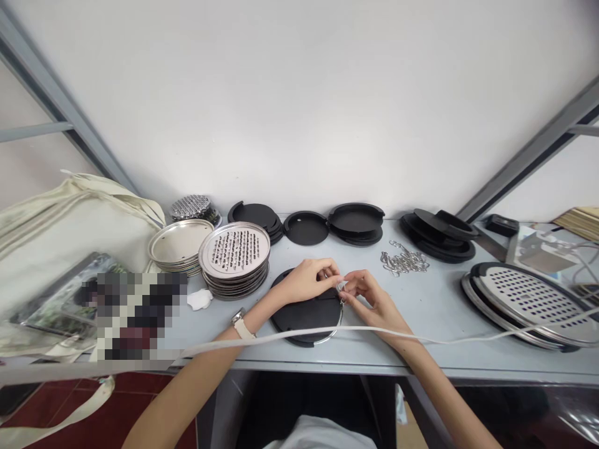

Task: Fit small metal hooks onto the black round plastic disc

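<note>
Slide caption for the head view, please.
Left hand and right hand meet at the edge of a black disc, between stacked metal discs and a heap of small silvery parts.

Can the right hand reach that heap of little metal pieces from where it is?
Probably yes: the heap of little metal pieces lies beyond the right hand with nothing apparent between them, though that hand is busy at the edge of the black disc.
</note>
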{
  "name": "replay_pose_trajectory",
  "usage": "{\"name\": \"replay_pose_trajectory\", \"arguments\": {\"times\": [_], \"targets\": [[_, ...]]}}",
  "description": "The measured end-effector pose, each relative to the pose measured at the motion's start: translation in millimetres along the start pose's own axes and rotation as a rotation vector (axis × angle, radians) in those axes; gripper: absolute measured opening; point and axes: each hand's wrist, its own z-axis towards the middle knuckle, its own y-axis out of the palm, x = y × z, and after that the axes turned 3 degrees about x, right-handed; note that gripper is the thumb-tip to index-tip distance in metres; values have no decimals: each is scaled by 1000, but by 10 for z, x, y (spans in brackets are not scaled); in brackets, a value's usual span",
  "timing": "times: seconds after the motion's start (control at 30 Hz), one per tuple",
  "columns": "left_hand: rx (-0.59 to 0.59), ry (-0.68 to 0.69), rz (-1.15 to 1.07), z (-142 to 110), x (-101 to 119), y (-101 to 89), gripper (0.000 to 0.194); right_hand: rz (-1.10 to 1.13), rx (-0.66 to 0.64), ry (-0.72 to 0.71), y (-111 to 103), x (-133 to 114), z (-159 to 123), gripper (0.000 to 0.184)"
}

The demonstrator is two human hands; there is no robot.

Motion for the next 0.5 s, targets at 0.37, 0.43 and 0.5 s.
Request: {"name": "replay_pose_trajectory", "arguments": {"times": [0.37, 0.43, 0.5], "targets": [[-177, 119, 496, -93, 61, -205, 30, -76, -29, 33, -1, 42, 12, 27], [-201, 145, 492, -104, 85, -221, 29, -78, -31, 40, -2, 45, 16, 27], [-216, 170, 503, -111, 99, -222, 28, -75, -32, 43, 0, 50, 20, 28]]}}
